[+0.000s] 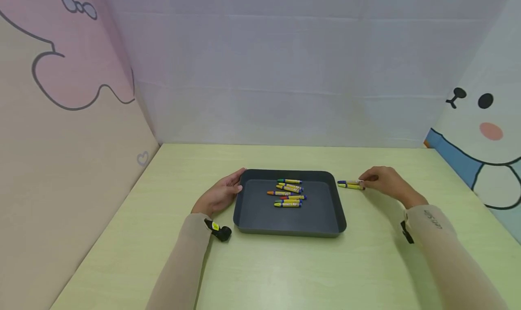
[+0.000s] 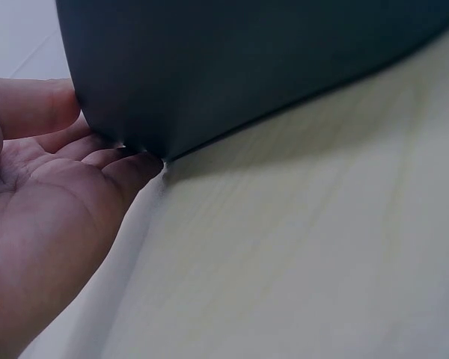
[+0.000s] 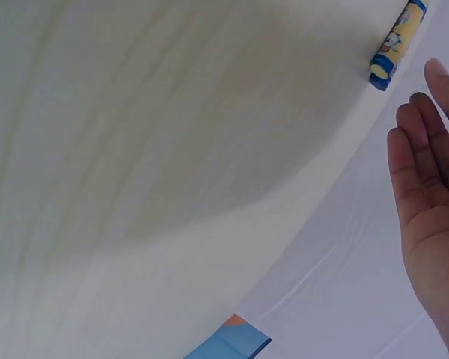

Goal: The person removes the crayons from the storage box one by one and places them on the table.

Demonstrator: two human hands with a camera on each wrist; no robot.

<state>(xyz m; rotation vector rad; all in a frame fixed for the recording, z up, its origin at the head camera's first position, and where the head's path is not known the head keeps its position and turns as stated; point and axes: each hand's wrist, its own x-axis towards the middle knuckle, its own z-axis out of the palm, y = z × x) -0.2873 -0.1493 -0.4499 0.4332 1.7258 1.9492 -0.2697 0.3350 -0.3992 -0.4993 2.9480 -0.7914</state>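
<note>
A dark grey tray (image 1: pixel 260 219) lies on the table, with several crayons (image 1: pixel 288 205) in yellow wrappers loosely heaped in it. My left hand (image 1: pixel 220 194) grips the tray's left side; in the left wrist view the thumb lies against its wall and the other fingers reach to its lower edge. To the right of the tray, two crayons (image 1: pixel 351 187) lie side by side on the table. My right hand (image 1: pixel 384 182) is at their right ends, fingertips close by. In the right wrist view its fingers (image 3: pixel 415 153) extend toward the crayon pair (image 3: pixel 395 45), thumb apart.
The pale wood-patterned table (image 1: pixel 260 269) meets a white sheet backdrop (image 1: pixel 285 74) at the back. Side panels with cartoon drawings stand to the left and right. A black camera strap (image 1: pixel 219 231) sits on the left wrist.
</note>
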